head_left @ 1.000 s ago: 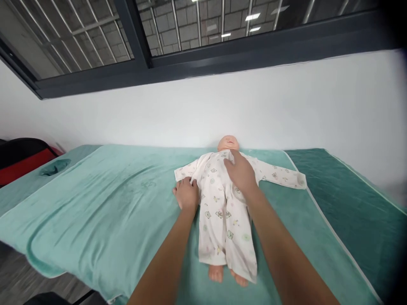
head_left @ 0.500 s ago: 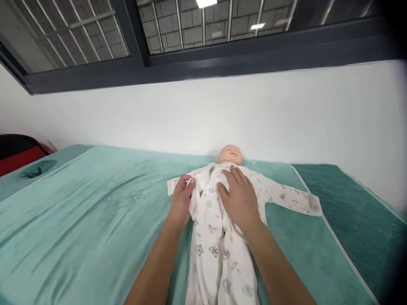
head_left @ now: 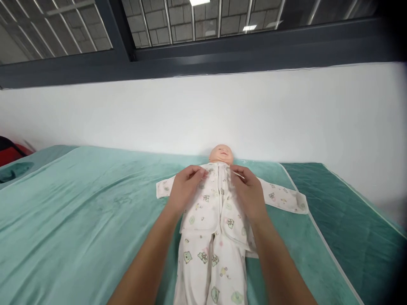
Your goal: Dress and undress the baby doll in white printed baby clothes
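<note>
A baby doll lies on its back, its head towards the wall. It wears a white baby jacket printed with small green bears, over matching pants. Both jacket fronts lie down over the chest, their edges close together along the middle. My left hand is closed on the jacket at the upper chest, thumb and fingers together. Across from it, my right hand pinches the other front near the collar; this hand is slightly blurred. The sleeves stretch out to both sides.
A light green sheet covers the bed, with a darker green cover at the right. Behind stands a white wall under a dark window frame. A red and black item sits at the far left.
My right hand has lifted off the chest and moved to the jacket's right front, which now lies unfolded. The left front, bunched earlier, is spread flat. The view has shifted slightly right.
</note>
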A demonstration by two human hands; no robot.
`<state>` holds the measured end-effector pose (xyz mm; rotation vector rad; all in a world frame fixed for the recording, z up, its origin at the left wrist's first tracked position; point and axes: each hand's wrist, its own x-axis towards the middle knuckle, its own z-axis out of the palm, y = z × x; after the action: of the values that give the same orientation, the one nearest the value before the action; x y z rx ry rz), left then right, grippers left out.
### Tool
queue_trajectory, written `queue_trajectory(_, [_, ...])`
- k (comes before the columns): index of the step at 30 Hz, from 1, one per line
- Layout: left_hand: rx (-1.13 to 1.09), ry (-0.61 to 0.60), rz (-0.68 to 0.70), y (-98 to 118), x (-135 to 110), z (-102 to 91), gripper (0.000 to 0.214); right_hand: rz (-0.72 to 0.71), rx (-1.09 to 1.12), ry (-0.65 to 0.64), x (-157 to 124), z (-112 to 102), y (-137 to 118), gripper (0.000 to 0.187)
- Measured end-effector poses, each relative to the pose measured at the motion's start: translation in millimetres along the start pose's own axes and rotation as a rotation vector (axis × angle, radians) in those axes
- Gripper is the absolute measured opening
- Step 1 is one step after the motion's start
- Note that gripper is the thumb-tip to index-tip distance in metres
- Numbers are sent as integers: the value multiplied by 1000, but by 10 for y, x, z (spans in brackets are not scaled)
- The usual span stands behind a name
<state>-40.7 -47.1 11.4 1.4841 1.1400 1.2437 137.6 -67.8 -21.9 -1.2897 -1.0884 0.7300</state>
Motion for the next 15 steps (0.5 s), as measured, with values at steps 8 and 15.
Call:
queue_trajectory(8, [315, 7, 99, -170, 532, 415, 22, -136, -332, -5, 67, 54, 119, 27])
queue_trajectory(15, [341, 0, 126, -321, 526, 465, 21, -98, -353, -84, 98, 39, 168, 32])
